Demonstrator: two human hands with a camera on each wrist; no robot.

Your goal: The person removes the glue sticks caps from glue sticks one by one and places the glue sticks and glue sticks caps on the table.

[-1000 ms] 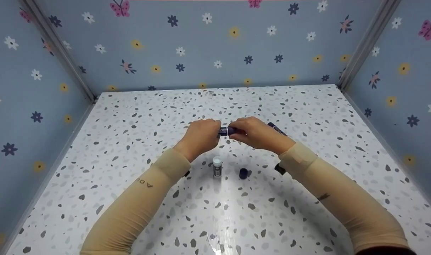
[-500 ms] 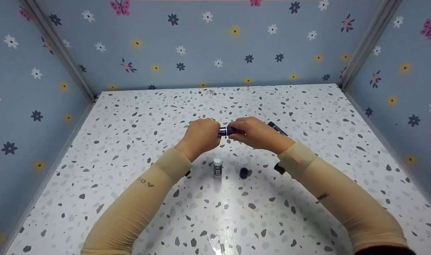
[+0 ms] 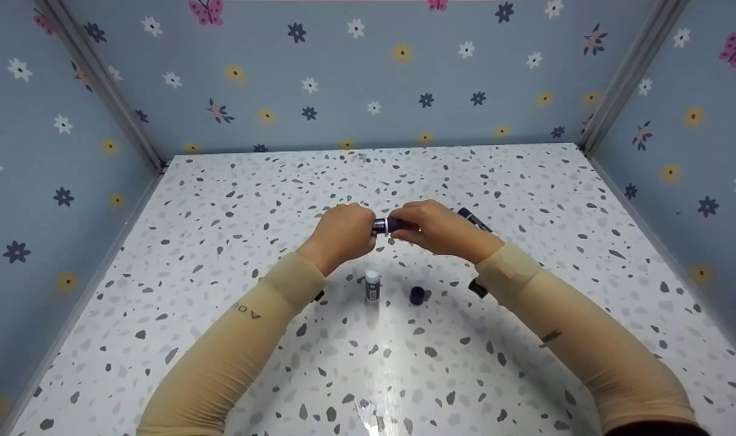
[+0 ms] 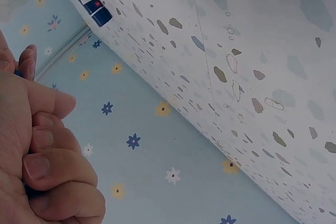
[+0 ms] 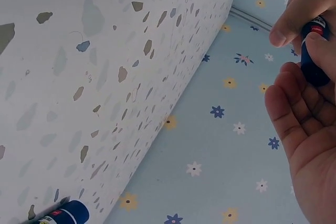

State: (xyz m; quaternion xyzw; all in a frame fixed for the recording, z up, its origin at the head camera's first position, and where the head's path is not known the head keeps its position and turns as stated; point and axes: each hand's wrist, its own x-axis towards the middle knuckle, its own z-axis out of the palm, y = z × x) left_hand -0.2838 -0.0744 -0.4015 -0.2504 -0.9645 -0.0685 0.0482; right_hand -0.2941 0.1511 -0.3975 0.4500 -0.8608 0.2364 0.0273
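Observation:
Above the middle of the table, both hands hold a dark blue tube like a glue stick [image 3: 379,226] lying level between them. My left hand [image 3: 344,233] grips its printed body with curled fingers. At the other end, past a white ring, my right hand [image 3: 439,227] pinches the dark blue cap [image 5: 314,69] between thumb and fingers. Nearer me, a small tube with a pale top [image 3: 372,286] and a barcode label stands upright. Beside it is a loose dark blue cap [image 3: 417,295]. Much of the held tube is hidden by the fingers.
Another dark blue tube [image 3: 474,219] lies behind my right wrist. A dark object [image 3: 478,288] shows partly beside the right sleeve, and a smaller dark one [image 3: 319,296] by the left sleeve. Flower-patterned walls [image 3: 368,72] enclose the speckled table [image 3: 271,188].
The print on the held tube's body has turned slightly, and its white ring shows more plainly. Both hands stay in nearly the same place.

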